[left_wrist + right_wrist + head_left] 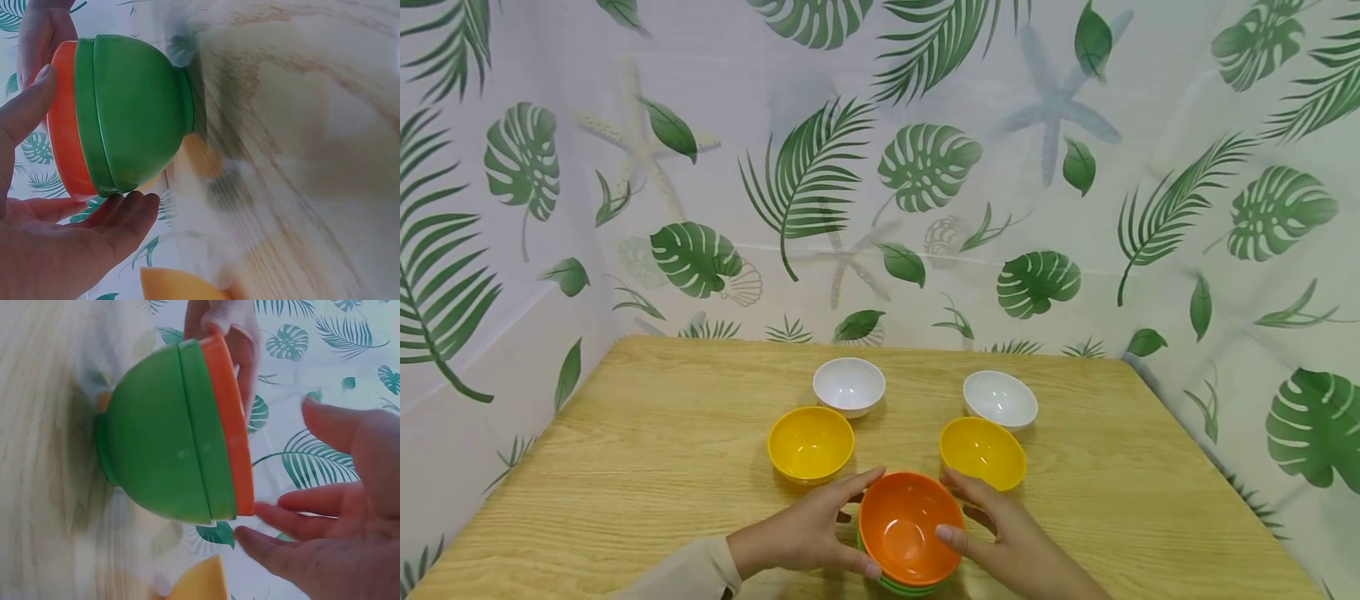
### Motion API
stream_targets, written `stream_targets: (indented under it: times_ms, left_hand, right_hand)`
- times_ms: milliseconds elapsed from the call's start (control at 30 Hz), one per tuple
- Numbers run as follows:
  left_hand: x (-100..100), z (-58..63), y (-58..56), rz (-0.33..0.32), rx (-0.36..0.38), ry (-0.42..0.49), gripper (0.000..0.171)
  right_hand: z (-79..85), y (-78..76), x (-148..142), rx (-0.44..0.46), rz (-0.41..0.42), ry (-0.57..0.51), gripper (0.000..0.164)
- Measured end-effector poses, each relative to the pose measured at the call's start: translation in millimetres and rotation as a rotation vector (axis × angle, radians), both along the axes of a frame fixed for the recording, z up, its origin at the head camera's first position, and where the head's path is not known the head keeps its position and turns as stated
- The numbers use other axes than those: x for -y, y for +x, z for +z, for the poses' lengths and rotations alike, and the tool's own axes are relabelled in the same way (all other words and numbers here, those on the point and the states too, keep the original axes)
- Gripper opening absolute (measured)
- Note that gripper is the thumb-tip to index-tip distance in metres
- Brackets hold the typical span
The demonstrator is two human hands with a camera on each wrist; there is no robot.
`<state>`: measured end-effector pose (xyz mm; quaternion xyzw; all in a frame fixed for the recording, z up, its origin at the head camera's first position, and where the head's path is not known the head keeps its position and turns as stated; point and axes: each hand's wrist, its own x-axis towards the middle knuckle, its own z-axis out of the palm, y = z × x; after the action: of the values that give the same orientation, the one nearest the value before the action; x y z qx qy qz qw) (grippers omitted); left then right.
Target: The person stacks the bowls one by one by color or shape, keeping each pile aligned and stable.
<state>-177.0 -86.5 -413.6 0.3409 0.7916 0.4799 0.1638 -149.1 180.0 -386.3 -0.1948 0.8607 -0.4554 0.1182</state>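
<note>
An orange bowl (904, 533) sits nested in green bowls (134, 112), at least two by their rims, standing on the table in front of me. My left hand (812, 529) curves round the left side of this stack. In the left wrist view its thumb rests at the orange rim and its fingers touch the green side. Over at the right, my right hand (1007, 533) is spread beside the stack. In the right wrist view its thumb (331, 422) stands off the bowl, while the fingertips are at the orange rim; whether they touch cannot be told.
Behind the stack stand two yellow bowls, one left (811, 446) and one right (983, 454). Farther back are two white bowls, left (850, 387) and right (1000, 400). The wooden table (662, 442) ends at a leaf-patterned cloth (925, 292).
</note>
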Motion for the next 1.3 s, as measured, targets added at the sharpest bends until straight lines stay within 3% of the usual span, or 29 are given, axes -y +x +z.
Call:
stream_targets:
  times_ms: [200, 367, 667, 833, 1000, 1133, 1300]
  left_hand:
    - [2.8, 3.1, -1.3, 0.002, 0.01, 0.011, 0.087]
    - [7.9, 11.2, -3.8, 0.052, 0.011, 0.037, 0.073]
    - [23.4, 24.4, -13.1, 0.211, -0.002, 0.15, 0.051]
    - [33.9, 26.2, -22.5, 0.34, -0.014, 0.252, 0.046]
    - [44.6, 25.3, -30.3, 0.475, -0.022, 0.325, 0.039]
    - [50.9, 23.1, -33.9, 0.565, -0.033, 0.317, 0.036]
    - [56.6, 18.4, -37.8, 0.646, -0.027, 0.294, 0.035]
  right_hand:
    - [1.6, 1.8, 7.3, -0.176, -0.111, -0.007, 0.052]
    - [4.5, 2.4, 13.3, -0.303, -0.148, -0.017, 0.041]
    - [6.8, -1.7, 29.7, -0.389, -0.176, -0.264, 0.03]
    - [11.3, -5.9, 41.6, -0.273, -0.187, -0.353, 0.028]
    - [22.2, -9.3, 53.9, -0.036, -0.247, -0.413, 0.032]
    - [29.0, -11.9, 63.2, 0.137, -0.227, -0.554, 0.042]
    - [31.4, -16.3, 73.4, 0.288, -0.181, -0.727, 0.049]
